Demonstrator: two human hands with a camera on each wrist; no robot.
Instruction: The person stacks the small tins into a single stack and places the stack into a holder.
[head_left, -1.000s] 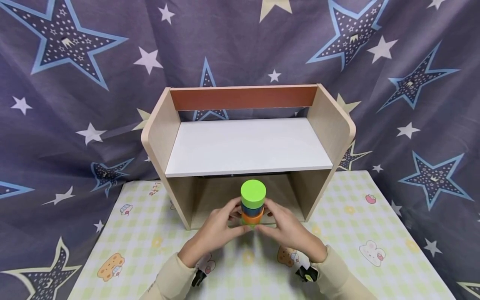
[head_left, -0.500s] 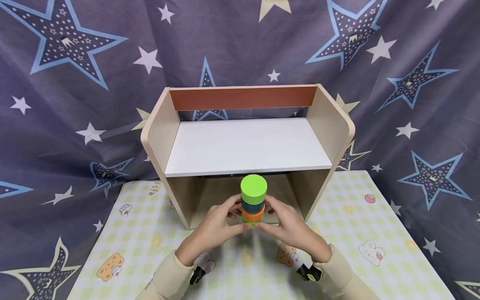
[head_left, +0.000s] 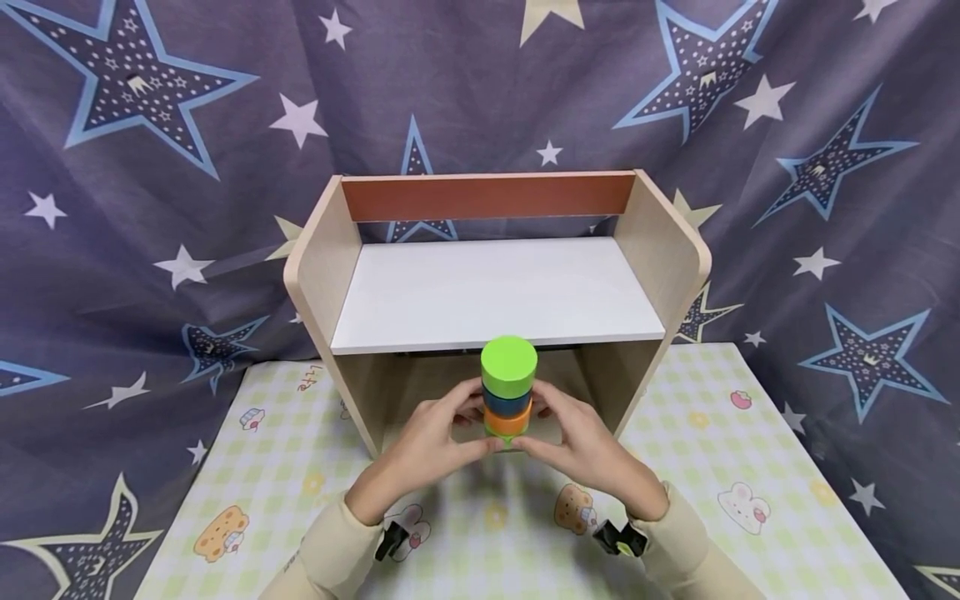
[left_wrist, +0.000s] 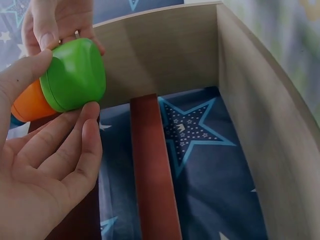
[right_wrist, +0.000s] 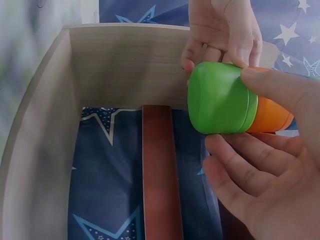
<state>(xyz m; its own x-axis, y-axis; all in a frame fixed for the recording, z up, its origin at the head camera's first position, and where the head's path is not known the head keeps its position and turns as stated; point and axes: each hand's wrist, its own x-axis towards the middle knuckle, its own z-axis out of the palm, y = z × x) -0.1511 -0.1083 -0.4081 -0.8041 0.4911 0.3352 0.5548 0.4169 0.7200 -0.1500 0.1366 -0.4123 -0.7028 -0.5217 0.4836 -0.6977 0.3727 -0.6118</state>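
Note:
A round stacked container has a bright green top (head_left: 509, 367), a dark blue band (head_left: 506, 406), an orange band (head_left: 507, 422) and a rounded green base (left_wrist: 77, 75). It is upright in front of the shelf unit's lower opening, held in the air. My left hand (head_left: 427, 437) grips the lower part from the left, thumb at the front and fingers behind. From the right, my right hand (head_left: 585, 437) holds it the same way. Both thumbs meet near the green base (right_wrist: 220, 97), as the wrist views also show. Its far side is hidden.
A wooden shelf unit (head_left: 495, 292) with a white middle shelf and a reddish-brown back rail (head_left: 487, 197) stands behind the hands. Under it lies a green checked tablecloth (head_left: 262, 475) with cartoon prints. A star-patterned curtain (head_left: 480, 83) hangs behind.
The stacked container has risen slightly in the head view, and both hands have moved up with it. Their hold looks the same. The shelf unit has stayed in place.

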